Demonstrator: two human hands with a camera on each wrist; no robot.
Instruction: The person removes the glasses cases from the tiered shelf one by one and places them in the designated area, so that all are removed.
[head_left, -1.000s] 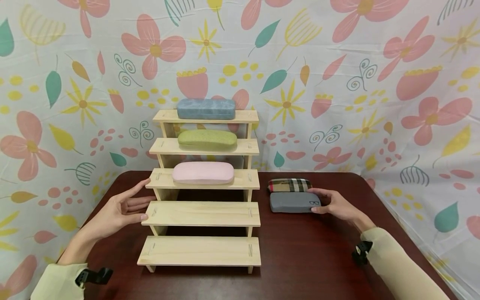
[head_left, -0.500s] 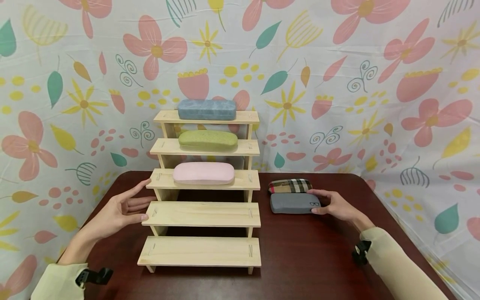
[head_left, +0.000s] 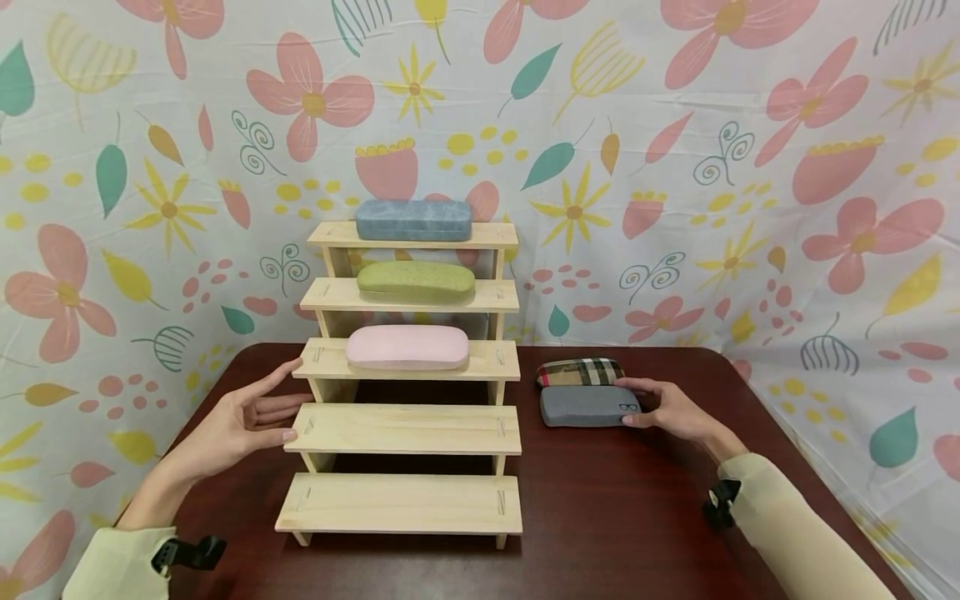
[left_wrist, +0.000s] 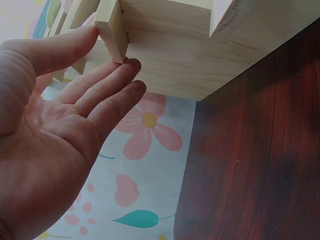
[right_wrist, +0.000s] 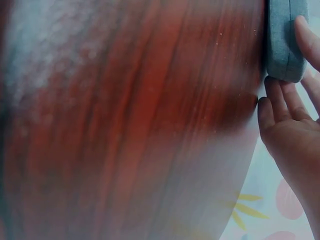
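My left hand (head_left: 225,429) is at the left side of a five-step wooden display rack (head_left: 401,429). Thumb and fingers hold the left end of the fourth board from the top, and the index fingertip touches the board above. The left wrist view shows this board (left_wrist: 111,30) between thumb and fingertips. At the right, my right hand (head_left: 675,410) pinches the right end of a grey glasses case (head_left: 585,406) with a small glasses print. The case lies in front of a plaid glasses case (head_left: 581,372). In the right wrist view, the grey end (right_wrist: 285,45) sits between thumb and fingers.
Upper steps of the rack bear a blue glasses case (head_left: 414,220), a green glasses case (head_left: 416,281) and a pink glasses case (head_left: 407,347), one per step. A dark red-brown table (head_left: 600,517) lies below. Behind hangs a flower-print cloth (head_left: 660,125).
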